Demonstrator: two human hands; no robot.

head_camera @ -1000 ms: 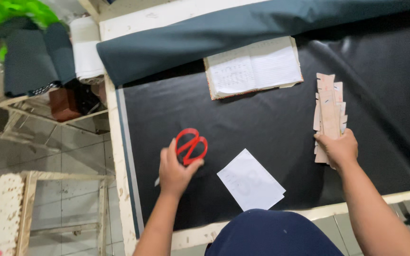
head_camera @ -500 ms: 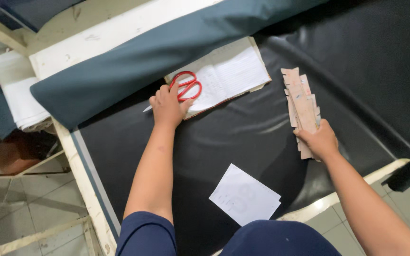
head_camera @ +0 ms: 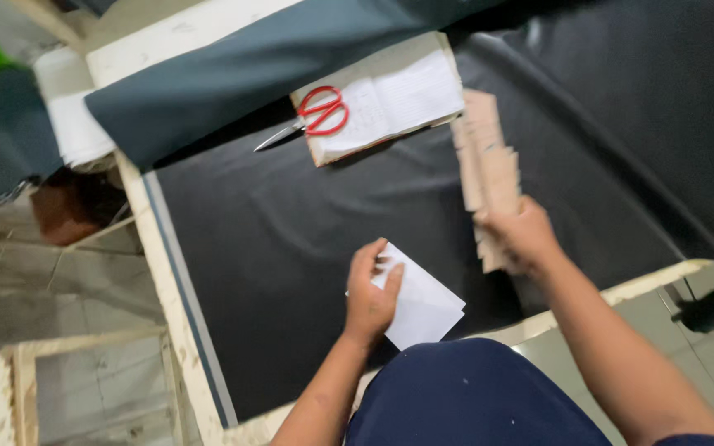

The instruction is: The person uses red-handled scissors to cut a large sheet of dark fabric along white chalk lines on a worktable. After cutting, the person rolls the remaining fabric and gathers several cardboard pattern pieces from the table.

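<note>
My left hand (head_camera: 371, 293) rests on the left corner of a white paper sheet (head_camera: 420, 300) lying on black fabric (head_camera: 274, 239) near the table's front edge; its fingers are partly curled on the sheet. My right hand (head_camera: 522, 237) grips the lower end of a stack of tan cardboard pieces (head_camera: 486, 165), held over the fabric, blurred. Red-handled scissors (head_camera: 311, 117) lie apart from both hands, on the left page of an open notebook (head_camera: 394, 95) at the back.
A roll of dark teal fabric (head_camera: 208, 78) lies across the back of the table. The table's pale wooden edge (head_camera: 167, 289) runs along the left and front. A folded white cloth stack (head_camera: 76, 124) sits at the left; tiled floor lies below.
My left hand left the scissors on the notebook and came back to the white paper. My right hand lifted the cardboard stack slightly and shifted left.
</note>
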